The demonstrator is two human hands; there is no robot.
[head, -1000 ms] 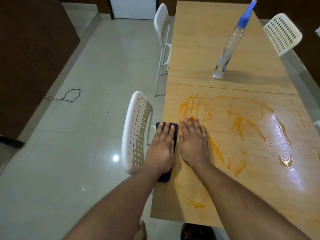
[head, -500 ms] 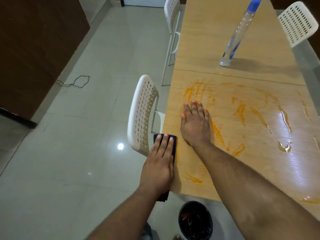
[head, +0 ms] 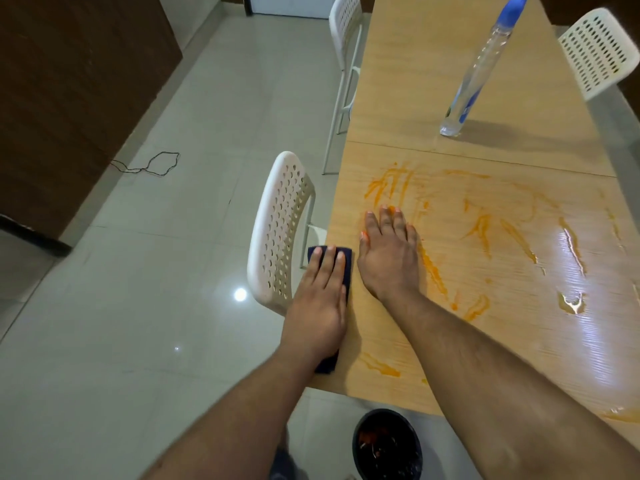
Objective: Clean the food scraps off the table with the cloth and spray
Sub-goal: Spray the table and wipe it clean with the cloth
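Observation:
A dark blue cloth (head: pixel 347 265) lies at the left edge of the light wooden table (head: pixel 519 341), partly over the edge. My left hand (head: pixel 320 303) lies flat on it with straight fingers and covers most of it. Beside it my right hand (head: pixel 389 251) rests flat on the tabletop, fingers straight, orange on the fingertips. Orange food smears (head: pixel 481 226) streak the wood ahead and to the right of that hand, with wet shiny patches (head: pixel 571 303) farther right. A clear spray bottle (head: pixel 481 71) with a blue top stands on the far half of the table.
A white perforated chair (head: pixel 277 233) stands against the table's left edge by the cloth. Two more white chairs (head: pixel 343 36) (head: pixel 599 50) stand farther along either side. A black bin (head: pixel 386 445) holding scraps sits on the floor below the near edge. A thin cable (head: pixel 152 164) lies on the tiles.
My left hand slid the cloth toward me along the table's left edge, then stayed level with my right wrist. My right hand stays flat on the same spot. The view shifted slightly.

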